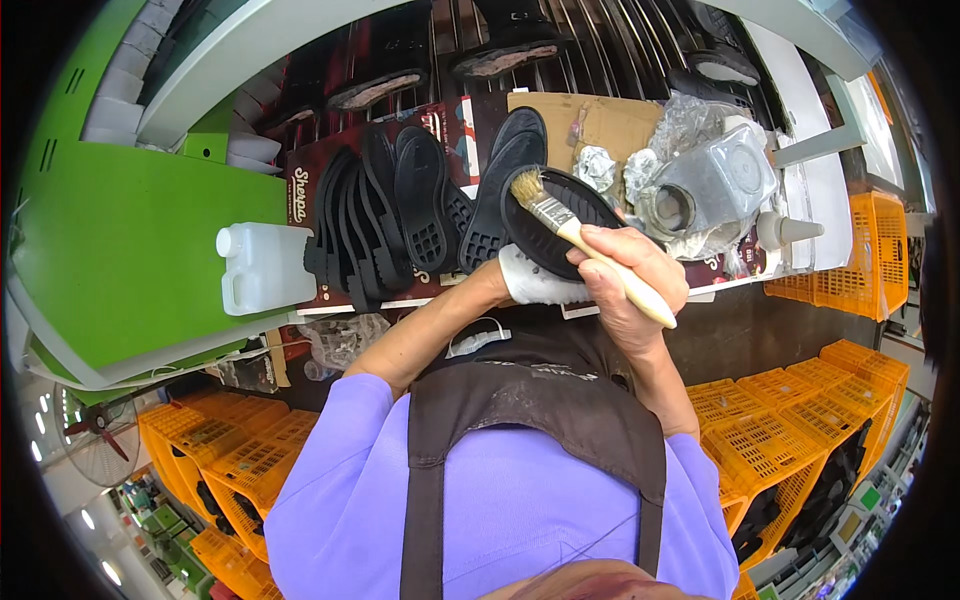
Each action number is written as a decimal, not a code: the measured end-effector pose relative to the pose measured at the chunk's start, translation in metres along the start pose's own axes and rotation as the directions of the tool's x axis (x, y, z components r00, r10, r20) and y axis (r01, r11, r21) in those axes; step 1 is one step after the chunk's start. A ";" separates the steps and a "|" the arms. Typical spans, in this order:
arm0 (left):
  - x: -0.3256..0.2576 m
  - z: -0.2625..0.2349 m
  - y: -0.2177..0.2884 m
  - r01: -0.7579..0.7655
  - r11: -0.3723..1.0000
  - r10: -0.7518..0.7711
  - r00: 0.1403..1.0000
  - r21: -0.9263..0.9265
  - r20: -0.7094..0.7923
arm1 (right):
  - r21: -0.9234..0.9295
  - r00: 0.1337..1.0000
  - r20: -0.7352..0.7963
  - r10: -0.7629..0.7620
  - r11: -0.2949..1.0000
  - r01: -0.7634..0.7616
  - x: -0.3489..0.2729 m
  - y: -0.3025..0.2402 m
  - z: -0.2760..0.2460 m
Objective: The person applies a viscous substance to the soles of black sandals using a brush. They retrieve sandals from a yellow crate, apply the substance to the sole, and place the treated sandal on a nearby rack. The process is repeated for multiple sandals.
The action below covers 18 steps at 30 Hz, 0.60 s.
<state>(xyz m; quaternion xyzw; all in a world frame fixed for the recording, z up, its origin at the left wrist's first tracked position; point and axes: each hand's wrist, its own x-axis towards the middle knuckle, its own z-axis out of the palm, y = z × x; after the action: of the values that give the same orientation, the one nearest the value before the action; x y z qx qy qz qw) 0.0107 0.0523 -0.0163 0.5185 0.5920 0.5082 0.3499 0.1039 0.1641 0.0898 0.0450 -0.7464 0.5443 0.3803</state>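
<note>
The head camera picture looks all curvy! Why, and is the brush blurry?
In the head view, the wide fisheye lens bends straight edges, like the pale bar near the top, and the corners go black; in that head view the brush looks fairly sharp, while small lights at lower left glow white.

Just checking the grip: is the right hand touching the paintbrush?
Touching. The head view shows the right hand gripping the paintbrush, with thumb and fingers against its pale handle.
</note>
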 end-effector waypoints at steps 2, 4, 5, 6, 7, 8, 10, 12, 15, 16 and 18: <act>-0.004 -0.002 0.007 0.007 0.998 -0.006 1.000 -0.069 0.009 | -0.009 1.000 0.020 -0.006 1.000 0.006 0.001 0.002 -0.003; -0.001 -0.012 0.034 0.024 0.996 -0.017 0.996 -0.088 0.084 | -0.007 0.999 0.039 -0.005 1.000 0.005 0.001 0.004 -0.005; 0.001 -0.016 0.046 0.034 0.995 -0.022 0.993 -0.096 0.120 | -0.005 0.998 0.061 -0.002 1.000 0.003 0.002 0.005 -0.007; -0.001 -0.017 0.043 0.007 0.998 0.001 0.990 -0.062 0.138 | -0.004 0.996 0.084 0.000 1.000 0.001 0.004 0.006 -0.010; -0.003 -0.017 0.036 -0.021 0.999 0.025 0.987 -0.030 0.160 | -0.005 0.995 0.104 0.003 1.000 -0.002 0.005 0.007 -0.013; -0.005 -0.018 0.031 -0.049 0.999 0.048 0.982 0.002 0.183 | -0.012 0.993 0.115 -0.002 1.000 0.004 0.007 0.009 -0.015; -0.017 -0.025 0.021 0.021 0.996 0.000 0.968 -0.084 0.252 | -0.026 0.991 0.137 -0.011 1.000 0.015 0.010 0.013 -0.019; -0.024 -0.028 0.009 -0.012 0.995 0.040 0.957 -0.099 0.288 | -0.031 0.986 0.167 0.006 1.000 -0.001 0.014 0.016 -0.025; -0.019 -0.032 0.003 -0.079 0.997 0.065 0.895 0.014 0.441 | -0.021 0.981 0.195 0.016 1.000 -0.012 0.020 0.027 -0.033; -0.016 -0.034 0.002 -0.110 0.992 0.064 0.861 0.062 0.505 | -0.042 0.979 0.202 0.036 0.999 -0.028 0.021 0.030 -0.036; -0.012 -0.042 0.026 0.165 0.986 -0.126 0.846 -0.029 0.517 | -0.085 0.974 0.214 0.079 0.994 -0.062 0.022 0.036 -0.041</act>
<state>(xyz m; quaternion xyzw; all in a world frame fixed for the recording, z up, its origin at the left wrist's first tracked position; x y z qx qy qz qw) -0.0197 0.0292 0.0172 0.5756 0.4960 0.3448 0.5512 0.0925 0.2213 0.0803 0.0629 -0.8052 0.5196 0.2786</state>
